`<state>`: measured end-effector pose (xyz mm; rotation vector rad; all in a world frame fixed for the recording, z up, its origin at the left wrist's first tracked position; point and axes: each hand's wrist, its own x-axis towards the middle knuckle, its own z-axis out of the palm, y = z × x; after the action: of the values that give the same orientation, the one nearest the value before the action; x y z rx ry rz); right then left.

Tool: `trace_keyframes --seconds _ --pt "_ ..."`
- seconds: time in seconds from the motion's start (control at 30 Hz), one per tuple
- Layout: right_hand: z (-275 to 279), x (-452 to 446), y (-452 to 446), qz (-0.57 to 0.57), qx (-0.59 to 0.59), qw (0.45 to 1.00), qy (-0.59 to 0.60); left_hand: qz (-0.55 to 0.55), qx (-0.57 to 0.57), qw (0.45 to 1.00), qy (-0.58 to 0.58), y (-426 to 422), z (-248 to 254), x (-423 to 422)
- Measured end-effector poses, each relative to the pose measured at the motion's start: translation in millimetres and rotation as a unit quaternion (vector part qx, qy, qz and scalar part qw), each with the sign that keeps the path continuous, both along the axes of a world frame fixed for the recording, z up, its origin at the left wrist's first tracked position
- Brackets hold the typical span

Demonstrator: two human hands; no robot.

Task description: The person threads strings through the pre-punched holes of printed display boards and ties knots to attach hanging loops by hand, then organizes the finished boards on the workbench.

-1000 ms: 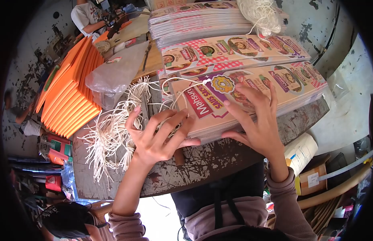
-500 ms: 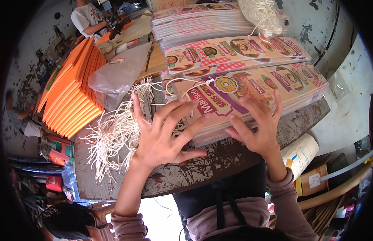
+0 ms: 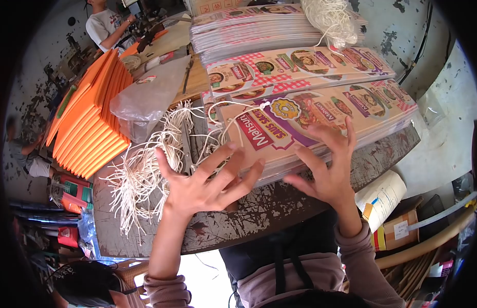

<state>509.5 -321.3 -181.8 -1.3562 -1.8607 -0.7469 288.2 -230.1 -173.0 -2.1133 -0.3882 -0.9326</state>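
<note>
My left hand [image 3: 205,184] hovers, fingers spread, over the table beside the front left corner of a stack of printed packaging sheets [image 3: 320,110]. It holds nothing. With its fingers apart and also holding nothing, my right hand [image 3: 328,167] is at the stack's front edge; whether its fingertips touch the top sheet I cannot tell. A white cord [image 3: 229,103] with a knot lies looped over the left end of that sheet. Left of my left hand, a bundle of loose white cords [image 3: 138,177] spreads on the table, a grey metal piece [image 3: 186,149] partly under it.
Orange folded pieces [image 3: 92,123] stand in a row at the left, beside a clear plastic bag [image 3: 146,105]. Behind are another sheet stack [image 3: 254,33] and a bag of white cord [image 3: 331,23]. A person [image 3: 107,25] works at the back left; another head [image 3: 87,282] is lower left.
My left hand has drawn left and slightly back from the stack, with its fingers still spread. The right hand stays near the front edge. The view has shifted slightly.
</note>
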Motion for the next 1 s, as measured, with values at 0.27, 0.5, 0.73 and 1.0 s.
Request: trace_keyframes --seconds 0.27,0.5,0.73,1.0 --pt "5.8 -0.2 5.9 -0.006 -0.024 1.0 0.005 0.015 0.0 1.0 -0.014 -2.7 0.2 -0.6" --pt "8.8 -3.7 8.1 -0.036 0.013 0.999 0.001 -0.001 -0.056 0.998 0.0 3.5 1.3 -2.0" --pt "2.0 -2.8 4.8 -0.043 0.013 0.999 -0.003 -0.043 -0.128 0.99 0.05 2.2 7.7 0.5" --pt "49.9 31.6 19.8 0.017 -0.104 0.994 0.027 -0.108 -0.223 0.966 0.076 1.5 10.8 0.9"
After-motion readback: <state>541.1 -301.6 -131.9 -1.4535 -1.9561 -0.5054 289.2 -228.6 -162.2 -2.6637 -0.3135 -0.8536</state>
